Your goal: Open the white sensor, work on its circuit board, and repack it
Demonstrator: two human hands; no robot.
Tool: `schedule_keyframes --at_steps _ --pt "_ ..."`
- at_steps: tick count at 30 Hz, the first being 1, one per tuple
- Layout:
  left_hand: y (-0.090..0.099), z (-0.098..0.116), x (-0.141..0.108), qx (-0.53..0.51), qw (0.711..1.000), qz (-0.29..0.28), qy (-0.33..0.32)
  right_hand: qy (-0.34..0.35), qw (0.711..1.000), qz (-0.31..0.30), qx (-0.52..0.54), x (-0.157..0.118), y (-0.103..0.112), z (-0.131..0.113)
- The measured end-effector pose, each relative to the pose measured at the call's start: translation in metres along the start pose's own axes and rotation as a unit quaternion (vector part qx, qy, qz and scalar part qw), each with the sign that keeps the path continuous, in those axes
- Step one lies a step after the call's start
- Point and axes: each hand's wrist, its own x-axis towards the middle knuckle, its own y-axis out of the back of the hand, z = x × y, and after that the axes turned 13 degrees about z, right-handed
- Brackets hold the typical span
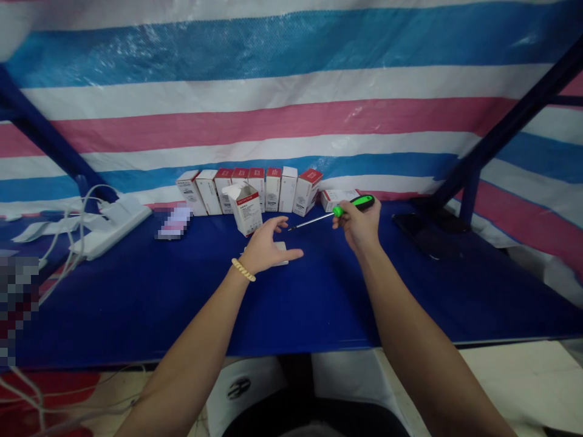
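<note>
A screwdriver [365, 203] with a green and black handle is gripped in my right hand [362, 224], its metal shaft pointing left and slightly down over the table. Opposite its tip, my left hand [268, 246] has thumb and fingers spread apart, holding nothing. Beneath that hand lies a small white object [281, 255], mostly covered, so its kind does not show. Just behind the left hand stands a white and red carton [248, 213] with its top flaps raised. A yellowish coiled band [243, 270] is around my left wrist.
Several white and red cartons [273, 189] stand in a row along the back, with another carton [339, 197] lying right of them. A white power strip [113, 224] with cables lies left. A dark phone [426, 235] rests right on the blue table [314, 303]. Blue posts flank a striped sheet.
</note>
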Motion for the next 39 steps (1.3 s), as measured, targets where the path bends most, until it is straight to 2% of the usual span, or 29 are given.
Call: schedule_keyframes --at_steps 3,6,12,15,20,23,29,39 --pt "0.009 -0.008 0.002 0.113 0.989 -0.084 -0.048 -0.003 1.0 0.026 0.001 0.007 0.004 -0.003" --pt "0.012 -0.015 0.002 0.195 0.969 -0.145 -0.055 -0.004 0.999 0.037 -0.003 0.011 0.007 -0.004" --pt "0.01 -0.02 0.0 0.222 0.957 -0.185 -0.036 -0.011 0.999 0.041 -0.014 0.009 0.006 -0.005" --pt "0.01 -0.018 0.001 0.205 0.961 -0.177 -0.047 -0.006 0.999 0.034 -0.006 0.007 0.005 -0.006" --pt "0.01 -0.01 0.001 0.17 0.978 -0.11 -0.046 0.034 0.999 0.026 0.01 0.004 0.006 -0.006" --pt "0.009 -0.007 0.0 0.162 0.981 -0.094 -0.046 0.06 0.998 0.013 0.003 0.001 0.006 -0.003" --pt "0.008 -0.007 0.0 0.163 0.981 -0.093 -0.041 0.082 0.996 -0.025 -0.021 -0.003 0.006 0.0" --pt "0.008 -0.006 0.0 0.164 0.981 -0.096 -0.045 0.087 0.995 -0.042 -0.022 -0.006 0.005 0.001"
